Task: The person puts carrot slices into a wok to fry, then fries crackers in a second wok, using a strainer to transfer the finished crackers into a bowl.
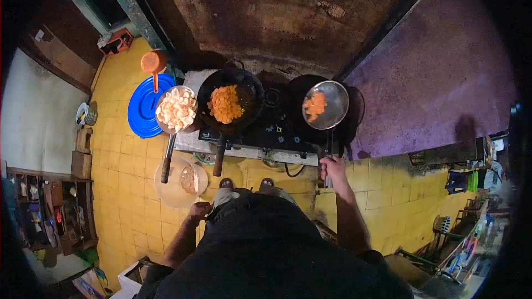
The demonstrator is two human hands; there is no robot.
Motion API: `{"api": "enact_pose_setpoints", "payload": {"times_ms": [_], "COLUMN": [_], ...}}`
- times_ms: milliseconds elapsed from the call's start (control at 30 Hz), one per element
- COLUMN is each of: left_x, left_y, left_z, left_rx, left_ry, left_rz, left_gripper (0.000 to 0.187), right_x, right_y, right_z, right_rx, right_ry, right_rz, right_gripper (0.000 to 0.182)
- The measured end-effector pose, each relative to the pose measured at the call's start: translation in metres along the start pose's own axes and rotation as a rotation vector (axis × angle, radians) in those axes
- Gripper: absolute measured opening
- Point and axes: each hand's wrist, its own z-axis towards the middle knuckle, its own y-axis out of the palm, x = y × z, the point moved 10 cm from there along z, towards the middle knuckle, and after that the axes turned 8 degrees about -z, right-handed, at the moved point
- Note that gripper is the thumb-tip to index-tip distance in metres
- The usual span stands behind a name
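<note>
Near you, lower centre-left of frame, your left hand [198, 210] hangs at your hip, loosely curled, holding nothing. Your right hand [332, 169], centre-right, is clenched round the long handle of the metal strainer [325, 105], which hovers above the dark pan [310, 112] upper centre-right. Rigid, probably light but tip-heavy with orange pieces [315, 105], likely greasy; grip the handle end firmly.

Dim scene overall; fisheye view with heavy barrel distortion and black vignetting at all corners; brightest zone is the yellow tiled floor [124, 188] at left; stove [260, 133] area murky; faint glare on the strainer [325, 105] rim; edges soft, right-side clutter blurred; grain visible throughout.
</note>
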Motion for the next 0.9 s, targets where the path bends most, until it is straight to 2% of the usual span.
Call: {"api": "enact_pose_setpoints", "payload": {"times_ms": [167,267,333,367,400,500,567,633,667,733,867,900], "left_x": [-0.021,-0.044,-0.019,-0.017,-0.018,-0.018,-0.012,-0.015,-0.017,-0.046,-0.128,-0.144], "left_y": [0.001,-0.009,-0.005,-0.005,-0.009,-0.023,-0.027,-0.045,-0.051,-0.07,-0.108,-0.116], "left_z": [0.002,0.019,0.01,0.014,0.023,0.028,0.019,0.0,-0.007,-0.013,-0.028,-0.035], "left_rx": [-0.055,-0.124,-0.217,-0.22,-0.193,-0.13,-0.096,0.048,0.054,0.07,0.075,0.088], "left_ry": [-0.008,0.048,0.252,0.263,0.24,0.175,0.13,0.051,0.051,0.021,-0.056,-0.115], "left_rz": [0.067,0.016,0.001,0.001,0.011,-0.061,-0.147,-0.077,-0.059,-0.089,-0.12,-0.111], "left_gripper": [0.033,0.031,0.032,0.032,0.033,0.038,0.04,0.043,0.043,0.042,0.038,0.037], "right_x": [0.009,0.006,0.02,0.022,0.017,-0.001,-0.004,0.002,0.001,0.01,-0.008,-0.011], "right_y": [-0.033,-0.048,-0.052,-0.056,-0.055,-0.054,-0.039,-0.024,-0.016,0.009,0.025,0.03], "right_z": [0.011,0.011,0.03,0.036,0.031,0.018,0.018,0.009,0.006,0.013,-0.003,-0.01], "right_rx": [0.119,0.159,0.213,0.259,0.214,0.253,0.268,0.353,0.345,0.183,0.197,0.144], "right_ry": [0.077,0.038,0.01,-0.008,-0.017,0.024,-0.043,0.021,0.017,0.029,0.055,0.151], "right_rz": [-0.19,-0.183,-0.279,-0.375,-0.239,-0.286,-0.319,-0.224,-0.233,-0.127,-0.269,-0.358], "right_gripper": [0.003,0.013,0.008,0.008,0.008,0.009,0.01,0.01,0.01,0.009,0.011,0.011]}}
